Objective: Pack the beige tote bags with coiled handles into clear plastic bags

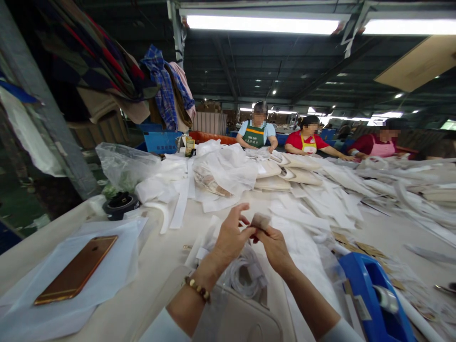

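- Small grey-beige piece (260, 221) up between the two hands, above the counter (156, 256), roughly mid-view
- Right hand (276, 247): fingers closed in a pinch on the piece's lower right part; most of the piece sticks up past the fingertips
- Left hand (231, 235): index raised and spread away from thumb, other fingers partly curled; thumb tip at the piece's lower left edge, can't tell if the left fingers grip it too
- Piece sits to the right of the left fingertips, up and left of the right palm; tips of both hands meet around its lower edge
- Bead bracelet (197, 288) on left wrist
- Below the hands: coil of clear tubing or cord (245, 278), beige case or bag (245, 318) partly under plastic
- Left side of counter: phone (76, 270) on white sheets (117, 266), black round roll (121, 206) farther back
- Right side: blue tape dispenser (374, 294), near small tan pieces (370, 249)
- Beyond the hands: clear plastic bag (224, 166), heaped white and cream material (317, 190)
- Far side: co-worker in green apron (256, 135), two more in red tops, to the right
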The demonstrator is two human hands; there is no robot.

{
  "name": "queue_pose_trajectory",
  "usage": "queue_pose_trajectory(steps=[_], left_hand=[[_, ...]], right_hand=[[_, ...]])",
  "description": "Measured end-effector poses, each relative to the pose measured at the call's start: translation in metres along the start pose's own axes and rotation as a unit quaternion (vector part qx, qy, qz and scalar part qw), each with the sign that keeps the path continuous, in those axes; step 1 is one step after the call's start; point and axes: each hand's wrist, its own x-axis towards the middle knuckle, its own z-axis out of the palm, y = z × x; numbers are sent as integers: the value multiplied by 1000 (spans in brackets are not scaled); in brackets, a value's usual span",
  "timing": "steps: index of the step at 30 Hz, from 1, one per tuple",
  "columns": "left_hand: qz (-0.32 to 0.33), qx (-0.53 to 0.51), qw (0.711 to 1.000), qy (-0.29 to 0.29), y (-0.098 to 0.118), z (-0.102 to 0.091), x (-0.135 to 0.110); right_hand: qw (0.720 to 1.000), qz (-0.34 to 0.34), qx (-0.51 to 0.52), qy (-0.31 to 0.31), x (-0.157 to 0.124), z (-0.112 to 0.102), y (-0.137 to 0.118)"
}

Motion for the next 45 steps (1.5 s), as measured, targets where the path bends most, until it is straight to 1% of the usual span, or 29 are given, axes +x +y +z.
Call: queue_pose_trajectory(steps=[1,2,5,8,11,14,17,19,21,23,24,26,29,32,34,35,37,39,40,42,44,45], left_hand=[[-13,29,999,6,-9,0,2],[-18,52,998,-2,-17,1,4],[-23,79,994,-73,-37,4,7],[-41,103,986,-122,-47,6,8],[-54,122,981,-141,-53,4,8],[-57,139,977,-149,-57,3,8],[-55,158,974,-152,-58,4,7],[-50,169,972,-153,-58,6,7],[-44,179,971,-153,-58,7,7],[-39,189,969,-152,-58,7,6],[-37,195,969,-150,-58,8,5],[-38,205,968,-138,-57,10,3],[-41,212,969,-119,-55,16,2],[-45,195,973,-118,-50,17,8],[-40,174,978,-109,-43,9,17],[-35,166,981,-95,-39,1,22],[-30,163,985,-47,-30,-21,27],[-34,171,985,-6,-23,-50,22],[-39,176,984,3,-23,-66,15],[-65,181,981,-3,-26,-96,-6],[-122,179,976,-31,-35,-121,-35],[-158,174,971,-50,-41,-130,-49]], right_hand=[[1000,7,13,9,0,0,2],[999,15,26,17,1,-1,3],[997,31,66,39,4,-6,7],[991,43,94,80,13,-14,11],[986,57,105,119,26,-24,21],[982,65,106,143,33,-29,30],[982,55,102,147,27,-24,27],[986,39,89,132,16,-16,18],[992,25,68,104,5,-7,8],[995,18,50,86,0,-2,2],[995,18,48,88,0,-1,1],[991,28,57,115,8,-6,5],[982,68,70,160,25,-19,22],[978,123,55,158,28,-29,37],[977,152,33,149,20,-33,40],[976,159,18,149,13,-34,38],[974,155,-13,164,-8,-37,31],[973,133,-63,175,-37,-41,24],[972,125,-98,171,-54,-43,21],[966,137,-171,136,-92,-47,23],[957,177,-209,93,-128,-47,31],[955,198,-207,72,-143,-45,36]])
